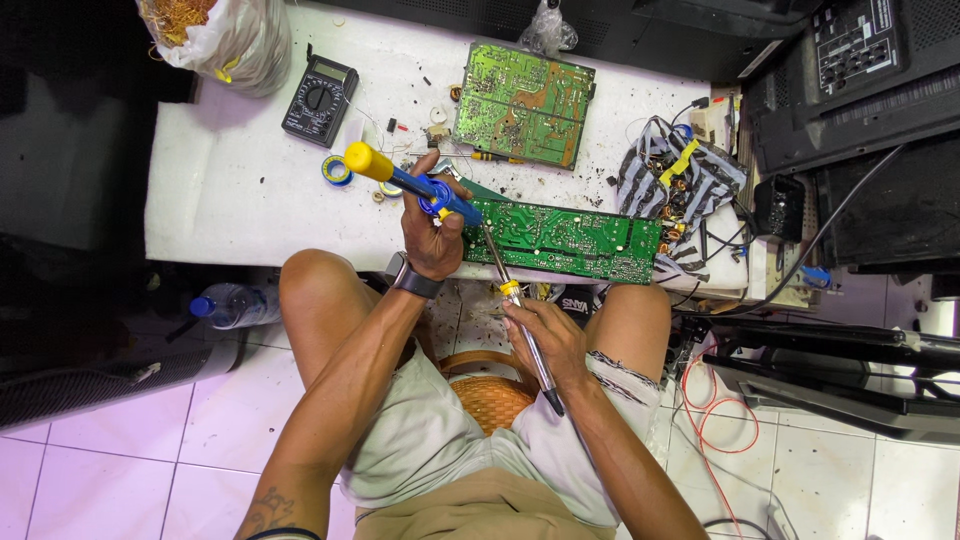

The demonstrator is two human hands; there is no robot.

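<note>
At top left, a plastic bag (pixel 235 45) holds tangled copper wire (pixel 180 15).

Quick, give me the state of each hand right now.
Left hand: closed around a blue and yellow desoldering pump.
Right hand: closed around a soldering iron.

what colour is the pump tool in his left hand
Blue body with a yellow plunger end, seen in the head view: desoldering pump, left hand.
</note>
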